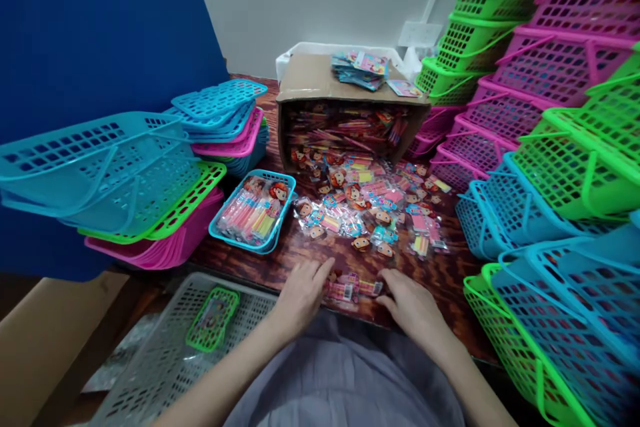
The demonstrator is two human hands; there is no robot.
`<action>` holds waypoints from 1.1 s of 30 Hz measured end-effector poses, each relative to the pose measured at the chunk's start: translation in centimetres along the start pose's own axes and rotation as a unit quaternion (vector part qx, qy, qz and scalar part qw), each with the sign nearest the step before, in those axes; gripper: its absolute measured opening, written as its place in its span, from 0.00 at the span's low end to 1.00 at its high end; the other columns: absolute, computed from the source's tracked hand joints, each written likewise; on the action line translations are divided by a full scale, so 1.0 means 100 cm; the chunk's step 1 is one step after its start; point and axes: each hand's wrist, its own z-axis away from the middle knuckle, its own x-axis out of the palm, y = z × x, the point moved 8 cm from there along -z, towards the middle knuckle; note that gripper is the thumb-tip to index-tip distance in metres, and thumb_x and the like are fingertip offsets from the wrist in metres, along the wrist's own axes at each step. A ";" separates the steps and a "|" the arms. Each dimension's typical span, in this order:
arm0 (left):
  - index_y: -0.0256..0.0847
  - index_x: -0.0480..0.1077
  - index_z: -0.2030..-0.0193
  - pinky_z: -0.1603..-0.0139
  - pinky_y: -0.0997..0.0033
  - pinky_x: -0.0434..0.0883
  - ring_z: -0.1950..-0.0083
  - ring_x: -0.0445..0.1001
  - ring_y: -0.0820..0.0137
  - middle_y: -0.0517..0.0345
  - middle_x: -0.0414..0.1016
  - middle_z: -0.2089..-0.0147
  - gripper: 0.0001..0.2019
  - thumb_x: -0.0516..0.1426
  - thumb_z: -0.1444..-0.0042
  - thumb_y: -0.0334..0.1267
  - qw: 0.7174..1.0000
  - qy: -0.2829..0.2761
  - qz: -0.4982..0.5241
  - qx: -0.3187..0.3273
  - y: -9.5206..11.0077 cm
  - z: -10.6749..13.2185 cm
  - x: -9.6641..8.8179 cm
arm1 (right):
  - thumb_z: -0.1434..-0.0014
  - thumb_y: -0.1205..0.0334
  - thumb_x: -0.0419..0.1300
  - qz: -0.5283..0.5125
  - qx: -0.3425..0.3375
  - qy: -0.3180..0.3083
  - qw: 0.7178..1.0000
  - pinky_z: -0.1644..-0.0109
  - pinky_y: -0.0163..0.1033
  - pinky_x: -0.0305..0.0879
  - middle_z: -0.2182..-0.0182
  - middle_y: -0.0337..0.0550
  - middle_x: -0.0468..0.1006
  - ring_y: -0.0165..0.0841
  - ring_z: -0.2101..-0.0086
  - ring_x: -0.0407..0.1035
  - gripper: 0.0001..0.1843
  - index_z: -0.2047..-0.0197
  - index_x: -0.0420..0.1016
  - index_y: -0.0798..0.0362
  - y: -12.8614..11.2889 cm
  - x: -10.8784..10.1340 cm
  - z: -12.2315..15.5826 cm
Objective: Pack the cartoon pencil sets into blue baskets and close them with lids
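Small clear plastic packets [347, 287] with pink and yellow contents and barcode labels lie at the table's near edge between my hands. My left hand [302, 293] is curled at their left end, its index finger reaching forward along them. At the right end, the thumb and fingers of my right hand [411, 307] close around the packet edge. Beyond my hands spreads a loose pile of similar packets [360, 197] with cartoon doll heads. Left of the pile, a blue basket [216, 229] holds packets laid in a row. My fingertips are partly hidden.
A cardboard box [300, 83] on its side spills packets; printed cards [360, 70] lie on it. Stacked baskets [540, 147] rise close on the right, with nested baskets [145, 173] on the left. Below the table edge, a grey crate [155, 353] contains a small green basket [226, 297].
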 end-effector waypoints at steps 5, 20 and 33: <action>0.42 0.46 0.27 0.39 0.56 0.67 0.30 0.56 0.55 0.37 0.41 0.25 0.36 0.51 0.41 0.22 0.999 0.024 -0.001 0.043 0.010 0.012 -0.009 | 0.41 0.76 0.48 -0.146 -0.048 -0.008 0.988 0.52 0.37 0.64 0.57 0.44 0.75 0.35 0.56 0.71 0.15 0.58 0.71 0.51 -0.005 0.015 0.013; 0.40 0.66 0.59 0.27 0.42 0.44 0.62 0.69 0.68 0.61 0.71 0.64 0.07 0.50 0.37 0.26 0.987 -0.036 -0.113 0.111 0.021 0.002 -0.006 | 0.39 0.76 0.47 -0.036 -0.076 0.079 0.993 0.47 0.37 0.60 0.53 0.47 0.77 0.36 0.52 0.69 0.22 0.50 0.74 0.51 -0.067 -0.035 -0.100; 0.40 0.66 0.60 0.41 0.57 0.63 0.56 0.66 0.64 0.56 0.70 0.59 0.04 0.54 0.37 0.28 0.997 -0.036 -0.064 0.027 -0.035 0.014 -0.019 | 0.41 0.62 0.59 -0.012 -0.046 0.049 0.998 0.66 0.35 0.58 0.71 0.40 0.76 0.34 0.70 0.68 0.04 0.65 0.72 0.53 -0.068 -0.016 -0.141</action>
